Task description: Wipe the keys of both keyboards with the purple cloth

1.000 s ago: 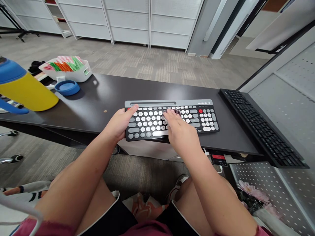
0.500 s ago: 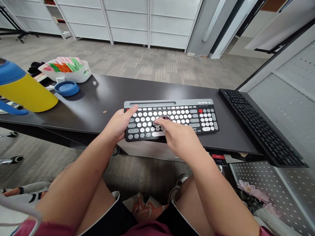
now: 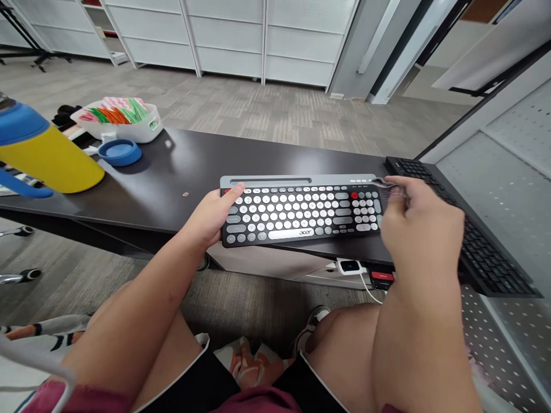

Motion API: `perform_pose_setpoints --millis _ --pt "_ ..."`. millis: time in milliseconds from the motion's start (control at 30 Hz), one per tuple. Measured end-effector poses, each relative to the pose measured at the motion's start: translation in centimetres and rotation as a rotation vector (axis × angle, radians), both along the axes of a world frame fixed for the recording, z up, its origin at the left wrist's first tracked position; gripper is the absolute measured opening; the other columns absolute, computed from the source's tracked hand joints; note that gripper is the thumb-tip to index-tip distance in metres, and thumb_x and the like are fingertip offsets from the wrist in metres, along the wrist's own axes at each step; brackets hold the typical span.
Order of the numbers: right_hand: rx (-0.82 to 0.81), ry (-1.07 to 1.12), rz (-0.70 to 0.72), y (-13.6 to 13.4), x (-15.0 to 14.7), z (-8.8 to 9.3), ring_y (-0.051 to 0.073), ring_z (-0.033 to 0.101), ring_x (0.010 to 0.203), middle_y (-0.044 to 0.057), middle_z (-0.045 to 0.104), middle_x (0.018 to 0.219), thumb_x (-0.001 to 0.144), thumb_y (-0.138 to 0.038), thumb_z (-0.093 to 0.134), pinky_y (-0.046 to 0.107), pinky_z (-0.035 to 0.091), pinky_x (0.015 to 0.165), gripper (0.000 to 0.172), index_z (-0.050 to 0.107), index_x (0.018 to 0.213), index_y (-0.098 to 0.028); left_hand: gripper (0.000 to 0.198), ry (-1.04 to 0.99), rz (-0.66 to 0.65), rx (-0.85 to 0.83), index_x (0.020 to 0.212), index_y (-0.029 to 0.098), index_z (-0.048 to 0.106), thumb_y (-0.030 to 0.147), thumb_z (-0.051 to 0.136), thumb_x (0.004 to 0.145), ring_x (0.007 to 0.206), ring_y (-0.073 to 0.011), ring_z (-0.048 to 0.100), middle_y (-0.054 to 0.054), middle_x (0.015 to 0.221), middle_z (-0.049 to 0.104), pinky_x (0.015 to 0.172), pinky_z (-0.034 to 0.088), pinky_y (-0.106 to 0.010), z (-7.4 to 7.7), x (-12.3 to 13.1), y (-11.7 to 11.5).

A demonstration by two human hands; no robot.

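Observation:
A black and grey keyboard [image 3: 297,209] with round white keys, grey keys and red corner keys lies at the desk's front edge. My left hand [image 3: 210,215] is closed on its left end, the thumb on top near the upper corner. At the opposite end is my right hand [image 3: 419,215], its fingers pinched on a small crumpled dark cloth [image 3: 381,183]. The cloth meets the keyboard's upper right corner; most of it is hidden by the fingers.
A second black keyboard [image 3: 469,229] lies at the desk's right end, beside a perforated panel. At left are a yellow and blue tumbler [image 3: 51,152], a blue lid [image 3: 119,152] and a white basket [image 3: 146,129]. A smartwatch [image 3: 349,267] with a cable hangs below the front edge.
My right hand has moved with the cloth from the middle of the keys to the keyboard's upper right corner. My left hand keeps its hold on the left end.

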State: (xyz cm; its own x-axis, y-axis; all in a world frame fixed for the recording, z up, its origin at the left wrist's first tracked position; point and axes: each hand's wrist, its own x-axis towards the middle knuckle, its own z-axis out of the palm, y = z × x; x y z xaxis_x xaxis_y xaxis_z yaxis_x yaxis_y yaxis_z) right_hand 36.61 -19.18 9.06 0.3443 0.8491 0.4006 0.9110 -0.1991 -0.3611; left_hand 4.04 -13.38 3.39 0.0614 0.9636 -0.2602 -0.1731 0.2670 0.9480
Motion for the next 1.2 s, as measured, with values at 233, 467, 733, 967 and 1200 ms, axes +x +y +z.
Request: perform_pose_setpoints --millis 233,467,733,967,1200 --pt "-0.184 -0.264 0.139 1.3 -3.0 -3.2 0.027 0.067 0.071 0.011 0.076 0.082 0.103 -0.021 0.044 0.035 0.034 0.064 0.043 0.069 0.137 -0.021 0.037 0.007 0.024 -0.005 0.103 0.016 0.073 0.051 0.078 0.092 0.089 -0.0289 0.081 -0.015 0.104 0.082 0.077 0.069 -0.04 0.0 -0.1 0.1" --pt "-0.155 -0.301 0.186 0.6 -4.6 -3.2 0.025 0.068 0.068 0.01 0.077 0.081 0.104 -0.017 0.044 0.032 0.033 0.06 0.04 0.068 0.136 -0.019 0.039 0.015 0.023 -0.007 0.104 0.016 0.073 0.053 0.077 0.092 0.091 -0.0298 0.081 -0.015 0.105 0.082 0.076 0.069 -0.04 0.0 0.2 0.1" --pt "-0.142 -0.314 0.252 0.1 -6.5 -3.7 0.026 0.072 0.082 0.013 0.076 0.088 0.101 -0.009 0.041 0.032 0.046 0.069 0.044 0.068 0.136 -0.012 0.043 0.016 0.024 -0.017 0.105 0.015 0.074 0.055 0.078 0.09 0.092 -0.0303 0.08 -0.016 0.109 0.081 0.074 0.068 -0.039 -0.1 -0.1 0.1" --pt "-0.117 -0.337 0.267 -0.1 -6.5 -4.0 0.025 0.071 0.08 0.01 0.075 0.082 0.1 -0.008 0.042 0.031 0.046 0.068 0.043 0.07 0.132 -0.013 0.039 0.02 0.02 -0.01 0.103 0.016 0.073 0.053 0.077 0.092 0.093 -0.0305 0.081 -0.016 0.106 0.082 0.078 0.069 -0.041 0.0 0.1 0.1" --pt "-0.109 -0.327 0.29 -0.3 -6.8 -3.9 0.025 0.073 0.082 0.011 0.077 0.088 0.1 -0.008 0.041 0.032 0.048 0.07 0.043 0.07 0.132 -0.013 0.038 0.025 0.021 -0.001 0.105 0.017 0.072 0.052 0.075 0.093 0.094 -0.0308 0.081 -0.015 0.104 0.082 0.082 0.069 -0.042 0.2 0.1 0.0"
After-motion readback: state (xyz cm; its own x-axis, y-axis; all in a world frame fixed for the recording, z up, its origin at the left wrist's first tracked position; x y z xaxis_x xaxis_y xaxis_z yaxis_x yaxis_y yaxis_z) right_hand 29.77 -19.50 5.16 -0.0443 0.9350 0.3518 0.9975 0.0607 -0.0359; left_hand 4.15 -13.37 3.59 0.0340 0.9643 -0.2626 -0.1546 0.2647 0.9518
